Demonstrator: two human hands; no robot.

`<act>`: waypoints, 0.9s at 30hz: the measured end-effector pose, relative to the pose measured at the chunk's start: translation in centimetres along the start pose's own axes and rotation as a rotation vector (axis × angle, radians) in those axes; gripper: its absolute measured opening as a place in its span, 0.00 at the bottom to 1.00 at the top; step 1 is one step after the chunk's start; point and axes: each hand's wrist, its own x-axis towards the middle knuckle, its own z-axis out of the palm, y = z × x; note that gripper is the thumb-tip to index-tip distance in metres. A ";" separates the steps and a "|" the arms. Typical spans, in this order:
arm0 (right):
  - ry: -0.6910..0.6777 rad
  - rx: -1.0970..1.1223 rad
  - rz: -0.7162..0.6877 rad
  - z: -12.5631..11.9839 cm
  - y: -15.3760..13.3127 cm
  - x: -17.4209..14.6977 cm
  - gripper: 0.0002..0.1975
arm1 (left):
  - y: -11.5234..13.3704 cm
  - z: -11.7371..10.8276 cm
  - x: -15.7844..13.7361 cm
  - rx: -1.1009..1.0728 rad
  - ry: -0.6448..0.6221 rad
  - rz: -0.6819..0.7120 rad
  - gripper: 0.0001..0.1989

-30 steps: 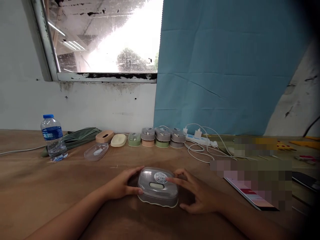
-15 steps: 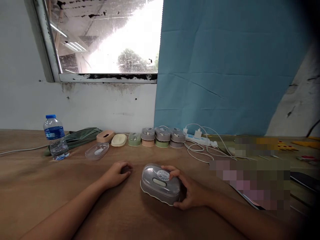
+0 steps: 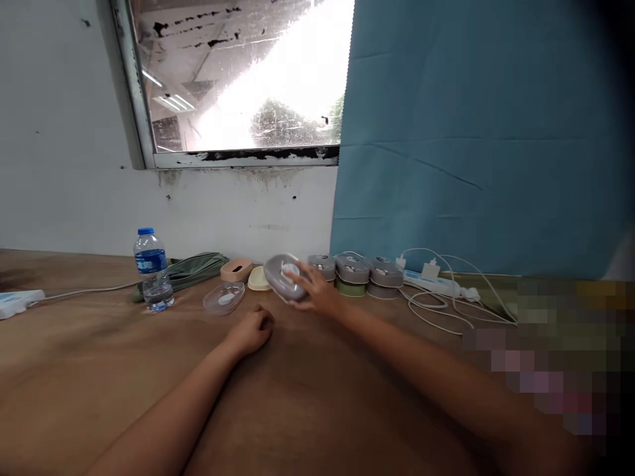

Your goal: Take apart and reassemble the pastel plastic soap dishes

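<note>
My right hand (image 3: 317,292) reaches toward the back of the table, closed on a grey soap box (image 3: 279,277) with a clear lid and a round white sticker. The soap box is tilted, its lid facing me, and it covers part of the row behind it. On the brown table my left hand (image 3: 252,332) rests with its fingers loosely curled and nothing seen in them. Left of the held box lie a cream tray (image 3: 257,280), a peach box base (image 3: 235,270) with a slot, and a loose clear lid (image 3: 218,301).
Stacked lidded boxes (image 3: 352,268) stand by the wall on the right. Beyond them lie a power strip (image 3: 431,283) and white cables (image 3: 441,324). A water bottle (image 3: 151,271) and a green bag (image 3: 198,271) are at the left, with another white strip (image 3: 20,303) farther left.
My right hand has carried the grey soap box forward and left, from the table's middle to the back row. My left hand's fingers have curled in more. The view has turned slightly left.
</note>
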 end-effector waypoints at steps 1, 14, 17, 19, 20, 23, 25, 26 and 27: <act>0.005 -0.019 0.038 0.5 0.1 2.1 0.33 | 0.1 0.1 0.0 0.013 0.005 -0.001 0.11; -0.209 -0.309 0.476 5.7 -0.2 11.4 0.15 | 0.8 -0.2 -0.4 0.091 -0.063 -0.019 0.13; -0.231 -0.327 0.401 5.5 -0.7 11.6 0.15 | 1.0 -0.2 -0.4 0.091 -0.069 -0.023 0.13; -0.253 -0.304 0.306 5.7 -1.6 11.8 0.16 | 1.0 -0.2 -0.4 0.096 -0.069 -0.026 0.13; -0.273 -0.281 0.250 5.9 -2.1 11.8 0.16 | 1.0 -0.2 -0.4 0.099 -0.069 -0.027 0.13; -0.349 -0.198 0.117 7.0 -4.1 11.6 0.15 | 0.8 -0.2 -0.4 0.109 -0.071 -0.025 0.13; -0.380 -0.155 0.094 7.7 -5.2 11.3 0.14 | 0.6 -0.1 -0.3 0.112 -0.071 -0.018 0.13; -0.384 -0.135 0.095 8.0 -5.5 11.2 0.14 | 0.5 0.0 -0.3 0.113 -0.070 -0.015 0.12; -0.382 -0.116 0.099 8.2 -5.7 11.2 0.14 | 0.4 0.1 -0.3 0.112 -0.069 -0.012 0.12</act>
